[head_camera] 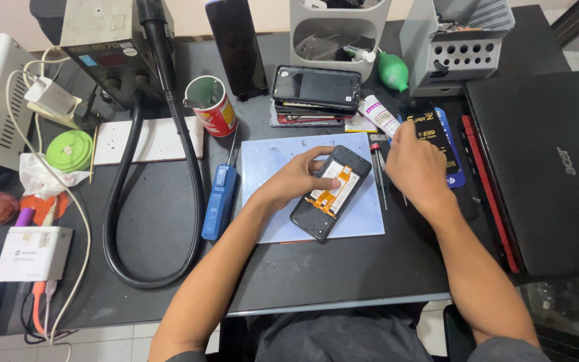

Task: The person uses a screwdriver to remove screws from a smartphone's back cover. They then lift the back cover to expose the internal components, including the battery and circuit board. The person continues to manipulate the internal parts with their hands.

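Observation:
An opened black phone (330, 194) with its back off, showing orange flex cables, lies tilted on a pale blue work mat (271, 157). My left hand (297, 177) rests on the phone's left side, fingers pressing it down. My right hand (415, 166) is to the right of the mat, over a red-tipped screwdriver (378, 167) and a black tool pouch (431, 131). Its fingers are curled; what they grip is hidden.
A stack of phones (316, 90) and a white tube (379, 115) lie behind the mat. A blue handheld tool (218, 201), red cup (213, 106) and hot-air station (105, 47) with black hose stand left. A shut black laptop (544, 171) lies right.

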`<state>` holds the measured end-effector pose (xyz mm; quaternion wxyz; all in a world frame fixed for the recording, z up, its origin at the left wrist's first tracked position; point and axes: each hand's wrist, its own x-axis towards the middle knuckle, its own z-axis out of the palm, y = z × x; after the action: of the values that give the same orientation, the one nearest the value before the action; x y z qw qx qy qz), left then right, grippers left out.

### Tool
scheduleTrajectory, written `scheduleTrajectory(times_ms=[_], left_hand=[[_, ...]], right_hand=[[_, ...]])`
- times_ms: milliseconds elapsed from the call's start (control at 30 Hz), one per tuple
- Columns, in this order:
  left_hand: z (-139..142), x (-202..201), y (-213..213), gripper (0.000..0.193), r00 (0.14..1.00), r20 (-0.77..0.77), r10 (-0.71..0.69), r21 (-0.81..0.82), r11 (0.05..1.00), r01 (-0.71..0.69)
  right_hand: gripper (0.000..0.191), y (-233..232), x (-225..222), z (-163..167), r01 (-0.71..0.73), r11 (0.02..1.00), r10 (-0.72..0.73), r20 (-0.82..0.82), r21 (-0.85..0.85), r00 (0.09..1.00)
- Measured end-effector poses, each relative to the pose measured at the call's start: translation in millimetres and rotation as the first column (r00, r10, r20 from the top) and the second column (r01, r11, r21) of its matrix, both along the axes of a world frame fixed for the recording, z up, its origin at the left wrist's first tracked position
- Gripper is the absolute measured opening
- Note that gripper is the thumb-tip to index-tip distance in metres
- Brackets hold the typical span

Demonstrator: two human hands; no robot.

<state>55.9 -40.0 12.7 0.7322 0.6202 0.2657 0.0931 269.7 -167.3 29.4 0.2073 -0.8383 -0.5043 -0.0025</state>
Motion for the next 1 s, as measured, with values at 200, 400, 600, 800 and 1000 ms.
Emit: scheduleTrajectory(times_ms=[200, 400, 600, 800, 1000], left_hand=[[1, 0, -1, 0.073, 1.0, 0.008, -0.007, -0.015, 1.0, 0.007], [0, 0, -3, 0.067, 0.997, 0.033, -0.072, -0.012, 0.997, 0.072], [6, -1, -2, 0.06, 0.995, 0.054, -0.083, -0.05, 0.995, 0.086], [16, -7, 2, 0.06, 0.992, 0.123, -0.034, -0.101, 0.994, 0.046], [23, -9, 13, 0.058, 0.854, 0.381, 0.353, -0.604, 0.795, -0.059]], right_hand=[[0.012, 3, 2, 1, -0.148, 0.907, 0.22, -0.142, 0.395, 0.965], [0.026, 10, -9, -4, -0.113, 0.935, 0.295, -0.557, 0.337, 0.776], [0.028, 5, -15, 4, -0.248, 0.918, 0.396, -0.73, 0.31, 0.557], [0.024, 3, -18, 19, -0.152, 0.969, 0.232, -0.934, 0.197, 0.273], [0.019, 5, -9, 17, 0.167, 0.903, 0.395, -0.918, 0.396, 0.042]])
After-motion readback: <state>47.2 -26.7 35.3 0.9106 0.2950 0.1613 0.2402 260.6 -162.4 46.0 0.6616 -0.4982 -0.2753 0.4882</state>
